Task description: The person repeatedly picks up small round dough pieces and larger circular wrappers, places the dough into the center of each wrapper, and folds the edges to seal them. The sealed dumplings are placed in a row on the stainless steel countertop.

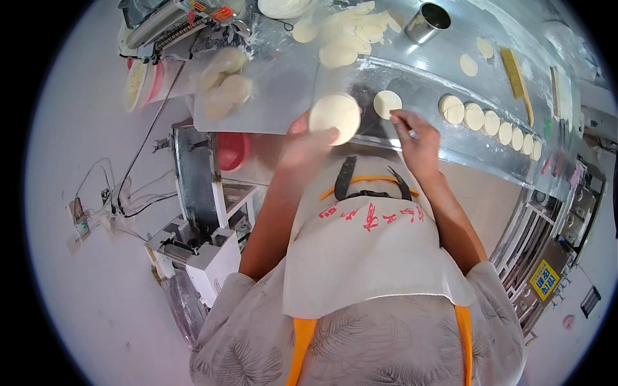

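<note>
My left hand [306,145], slightly blurred, holds a pale round dough wrapper [335,118], or a stack of them, with the thumb lying over its near edge. The fingers behind it are mostly hidden. To its right, a smaller dough round [387,104] is at the near side of the metal worktop. My right hand [420,138] has its fingers curled, and their tips meet at that round's near right edge. Farther right, several thick stacks of dough rounds [474,116] form a slanting row.
Loose dough sheets [347,38] lie at the back beside a steel cup [427,23]. Blurred dough rounds [226,80] are on the left. A yellow-bristled brush [513,72] lies at the right. A machine [170,26] stands back left; a red basin [233,151] sits below the worktop.
</note>
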The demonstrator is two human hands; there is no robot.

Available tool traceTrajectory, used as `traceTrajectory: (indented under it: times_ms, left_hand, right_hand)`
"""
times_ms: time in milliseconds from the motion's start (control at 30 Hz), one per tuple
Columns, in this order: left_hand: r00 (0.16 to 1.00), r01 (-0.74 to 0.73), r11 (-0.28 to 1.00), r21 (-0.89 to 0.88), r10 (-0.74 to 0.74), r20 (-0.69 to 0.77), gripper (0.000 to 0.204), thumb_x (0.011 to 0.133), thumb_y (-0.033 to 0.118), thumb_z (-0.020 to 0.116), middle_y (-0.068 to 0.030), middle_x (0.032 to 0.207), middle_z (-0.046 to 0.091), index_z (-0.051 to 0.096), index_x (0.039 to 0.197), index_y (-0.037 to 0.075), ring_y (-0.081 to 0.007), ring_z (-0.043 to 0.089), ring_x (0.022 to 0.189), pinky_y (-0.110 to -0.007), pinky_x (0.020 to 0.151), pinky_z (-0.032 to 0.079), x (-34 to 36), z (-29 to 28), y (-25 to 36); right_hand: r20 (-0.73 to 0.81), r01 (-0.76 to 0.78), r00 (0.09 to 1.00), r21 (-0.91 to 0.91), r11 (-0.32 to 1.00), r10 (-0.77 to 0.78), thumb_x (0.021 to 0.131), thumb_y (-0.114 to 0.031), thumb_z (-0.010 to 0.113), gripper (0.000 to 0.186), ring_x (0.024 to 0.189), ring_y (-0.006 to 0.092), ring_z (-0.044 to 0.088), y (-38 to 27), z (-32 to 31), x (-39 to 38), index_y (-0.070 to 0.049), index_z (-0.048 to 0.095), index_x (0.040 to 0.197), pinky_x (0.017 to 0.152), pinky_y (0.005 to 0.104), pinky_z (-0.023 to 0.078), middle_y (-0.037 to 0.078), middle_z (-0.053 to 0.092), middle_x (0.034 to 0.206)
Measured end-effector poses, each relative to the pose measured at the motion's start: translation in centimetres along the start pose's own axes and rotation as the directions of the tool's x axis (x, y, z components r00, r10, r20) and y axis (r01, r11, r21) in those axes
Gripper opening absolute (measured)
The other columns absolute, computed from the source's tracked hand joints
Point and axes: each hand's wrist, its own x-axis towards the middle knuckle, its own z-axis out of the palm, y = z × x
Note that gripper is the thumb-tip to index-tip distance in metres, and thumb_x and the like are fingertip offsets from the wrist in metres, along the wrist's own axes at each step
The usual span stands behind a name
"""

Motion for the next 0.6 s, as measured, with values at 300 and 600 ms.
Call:
traceTrajectory:
  times_ms: [300,600]
  left_hand:
    - [0.990,0.099,0.995,-0.031,-0.095,0.107,0.072,0.085,-0.007,0.063,-0.0123,0.143,0.062,0.049,0.156,-0.004,-0.0251,0.061,0.134,-0.040,0.112,0.051,-0.2,4.4,0.9]
    - [0.977,0.123,0.991,-0.057,-0.110,0.184,0.073,0.091,-0.011,0.064,-0.0115,0.148,0.061,0.044,0.161,0.000,-0.0240,0.059,0.140,-0.042,0.118,0.048,-0.3,3.9,0.1]
  right_hand:
    - [-0.041,0.464,0.881,-0.121,0.878,-0.471,0.088,-0.010,0.083,0.041,0.108,0.0369,0.054,-9.6,-2.3,1.5,-0.011,0.074,0.129,0.092,0.0456,0.050,0.012,0.062,0.123]
    - [-0.098,0.402,0.910,-0.019,0.915,-0.402,0.087,-0.004,0.082,0.031,0.110,0.0357,0.053,-8.7,-1.3,0.7,-0.010,0.076,0.116,0.095,0.0447,0.048,0.010,0.064,0.119]
